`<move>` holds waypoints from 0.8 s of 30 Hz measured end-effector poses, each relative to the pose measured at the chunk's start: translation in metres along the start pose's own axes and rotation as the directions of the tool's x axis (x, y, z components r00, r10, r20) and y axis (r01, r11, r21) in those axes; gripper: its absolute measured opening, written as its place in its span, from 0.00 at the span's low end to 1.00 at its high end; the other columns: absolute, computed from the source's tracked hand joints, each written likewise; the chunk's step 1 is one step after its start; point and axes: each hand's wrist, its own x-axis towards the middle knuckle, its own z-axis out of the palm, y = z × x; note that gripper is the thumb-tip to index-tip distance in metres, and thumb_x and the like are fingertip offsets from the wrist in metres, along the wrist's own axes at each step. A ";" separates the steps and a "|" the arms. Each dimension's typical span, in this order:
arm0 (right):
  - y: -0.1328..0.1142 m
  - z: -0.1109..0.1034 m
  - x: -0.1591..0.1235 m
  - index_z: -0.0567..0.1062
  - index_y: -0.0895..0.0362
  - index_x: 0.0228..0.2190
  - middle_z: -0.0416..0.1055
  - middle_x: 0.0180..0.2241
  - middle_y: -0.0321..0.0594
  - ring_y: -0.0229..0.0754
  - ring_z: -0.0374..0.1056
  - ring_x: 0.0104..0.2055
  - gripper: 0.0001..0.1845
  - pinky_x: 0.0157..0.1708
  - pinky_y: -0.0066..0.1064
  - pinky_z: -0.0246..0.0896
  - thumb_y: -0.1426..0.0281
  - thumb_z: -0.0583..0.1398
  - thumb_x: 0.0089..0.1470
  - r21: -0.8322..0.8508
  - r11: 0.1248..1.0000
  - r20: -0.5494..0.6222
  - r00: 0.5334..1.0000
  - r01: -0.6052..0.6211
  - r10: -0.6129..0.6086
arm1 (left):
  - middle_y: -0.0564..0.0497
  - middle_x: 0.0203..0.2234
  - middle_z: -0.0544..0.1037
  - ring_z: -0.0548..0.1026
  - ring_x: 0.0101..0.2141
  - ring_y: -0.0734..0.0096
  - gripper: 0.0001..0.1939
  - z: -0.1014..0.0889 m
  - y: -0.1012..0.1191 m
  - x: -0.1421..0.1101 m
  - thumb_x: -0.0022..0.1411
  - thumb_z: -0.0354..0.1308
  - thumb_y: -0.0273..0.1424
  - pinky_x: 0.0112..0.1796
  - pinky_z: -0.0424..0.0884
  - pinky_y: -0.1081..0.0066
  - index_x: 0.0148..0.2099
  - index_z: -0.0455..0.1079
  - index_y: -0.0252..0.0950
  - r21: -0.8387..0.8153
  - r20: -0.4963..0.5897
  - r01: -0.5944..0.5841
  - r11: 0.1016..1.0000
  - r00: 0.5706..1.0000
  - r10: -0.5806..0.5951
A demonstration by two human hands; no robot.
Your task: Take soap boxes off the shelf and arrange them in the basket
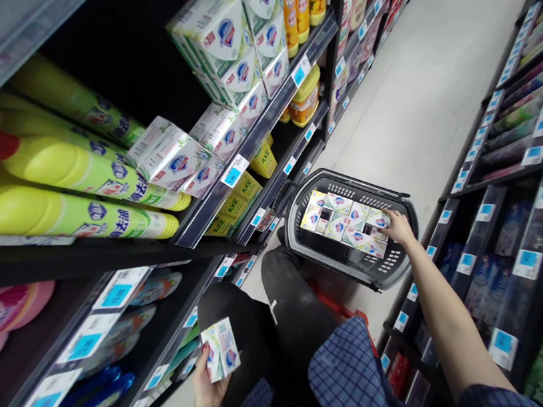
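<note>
My left hand [208, 378] is closed around a white soap box [220, 349] with a blue-and-red shield logo, held above my left thigh. My right hand [399, 226] reaches into a dark grey shopping basket [303, 254], its fingers closed on the edge of another soap box [377, 218] at the basket's right end. Several similar soap boxes [339, 226] lie beside it on the basket floor, with small dark gaps between some of them. The far sides of my right fingers are hard to see.
On the left shelf, stacked soap boxes [223, 42] stand beside yellow-green bottles [66, 219]; yellow AXE packs [234, 205] sit one level down. Shelves with price tags [526, 258] line the right. The pale aisle floor [388, 99] runs between. Something red [333, 299] lies under the basket.
</note>
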 end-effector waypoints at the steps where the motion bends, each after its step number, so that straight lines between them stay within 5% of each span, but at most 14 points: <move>1: -0.001 0.000 0.000 0.66 0.57 0.58 0.65 0.53 0.53 0.58 0.62 0.55 0.40 0.54 0.46 0.57 0.67 0.65 0.41 0.011 1.000 0.001 1.000 -0.010 0.010 | 0.62 0.26 0.82 0.81 0.25 0.66 0.23 0.002 0.000 -0.002 0.66 0.44 0.23 0.39 0.80 0.63 0.53 0.71 0.50 -0.007 -0.012 -0.008 1.000 1.000 0.008; 8: 0.009 -0.024 -0.016 0.59 0.63 0.62 0.57 0.60 0.62 0.61 0.58 0.60 0.53 0.60 0.46 0.52 0.60 0.69 0.37 0.133 0.977 -0.072 0.981 -0.169 0.180 | 0.57 0.26 0.82 0.80 0.25 0.69 0.20 0.005 -0.001 -0.006 0.67 0.44 0.22 0.40 0.80 0.66 0.52 0.72 0.42 -0.049 -0.017 -0.005 0.999 1.000 0.004; 14: -0.012 -0.061 -0.064 0.70 0.63 0.52 0.67 0.52 0.61 0.61 0.66 0.53 0.39 0.56 0.54 0.56 0.58 0.66 0.39 0.294 0.912 -0.152 0.927 -0.288 0.342 | 0.47 0.30 0.83 0.82 0.30 0.64 0.24 0.011 -0.005 -0.006 0.65 0.44 0.20 0.45 0.78 0.56 0.62 0.62 0.30 -0.130 0.047 -0.026 0.991 0.998 0.032; 18: -0.090 -0.072 -0.113 0.74 0.60 0.42 0.75 0.42 0.52 0.53 0.72 0.41 0.31 0.46 0.50 0.67 0.50 0.63 0.42 0.662 0.717 -0.073 0.933 -0.219 0.353 | 0.39 0.41 0.81 0.80 0.42 0.51 0.30 0.041 -0.009 -0.038 0.64 0.49 0.23 0.47 0.74 0.45 0.68 0.53 0.31 -0.037 0.356 0.064 0.997 0.933 -0.046; 21: -0.176 -0.084 -0.160 0.75 0.55 0.41 0.77 0.41 0.46 0.49 0.73 0.41 0.24 0.45 0.45 0.69 0.52 0.64 0.48 0.812 0.576 0.054 0.995 -0.094 0.086 | 0.35 0.48 0.78 0.78 0.46 0.42 0.37 0.077 -0.012 -0.080 0.62 0.57 0.31 0.46 0.72 0.39 0.69 0.48 0.33 0.022 0.612 0.102 0.995 0.786 -0.094; 24: -0.256 -0.107 -0.204 0.74 0.52 0.46 0.76 0.43 0.44 0.46 0.73 0.42 0.19 0.45 0.41 0.70 0.56 0.61 0.55 0.891 0.450 0.058 0.972 0.053 -0.227 | 0.34 0.50 0.77 0.78 0.45 0.42 0.41 0.108 -0.009 -0.122 0.59 0.62 0.35 0.46 0.70 0.37 0.69 0.48 0.37 0.030 0.776 0.073 0.997 0.627 -0.069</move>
